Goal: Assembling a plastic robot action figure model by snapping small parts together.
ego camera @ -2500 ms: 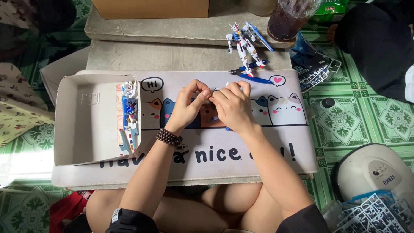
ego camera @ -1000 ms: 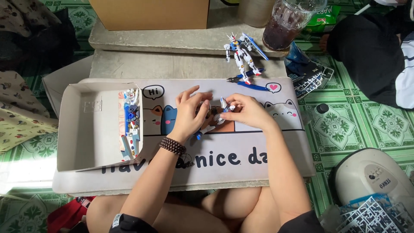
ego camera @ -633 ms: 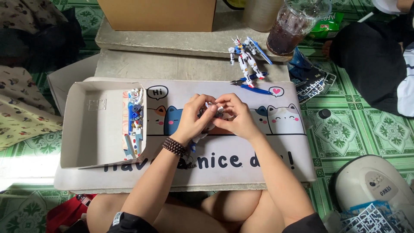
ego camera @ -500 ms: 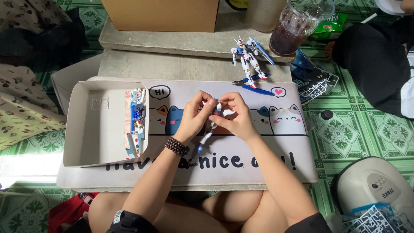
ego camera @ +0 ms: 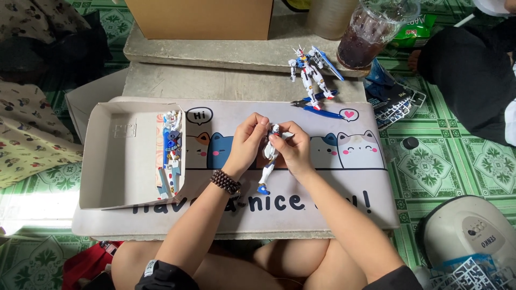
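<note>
Both my hands meet over the middle of a cartoon-cat desk mat [ego camera: 344, 188]. My left hand [ego camera: 246, 144] and my right hand [ego camera: 291, 149] pinch a small white and blue model robot part [ego camera: 267, 161], whose leg with a blue foot hangs down toward me. A dark bead bracelet [ego camera: 226, 182] circles my left wrist. A finished white and blue model robot [ego camera: 308, 70] stands at the far edge of the mat, with blue-handled nippers [ego camera: 316, 105] lying just in front of it.
An open cardboard box lid [ego camera: 121, 161] at left holds several loose model parts [ego camera: 170, 153]. A plastic cup of dark drink [ego camera: 371, 33] and a brown cardboard box [ego camera: 199, 19] stand behind. Parts frames [ego camera: 400, 104] lie at right, another person's dark clothing [ego camera: 473, 75] beyond, and a white appliance [ego camera: 465, 233] sits bottom right.
My hands shifted slightly left then back to the mat's middle, working the part; its leg now hangs down below my fingers with the blue foot showing.
</note>
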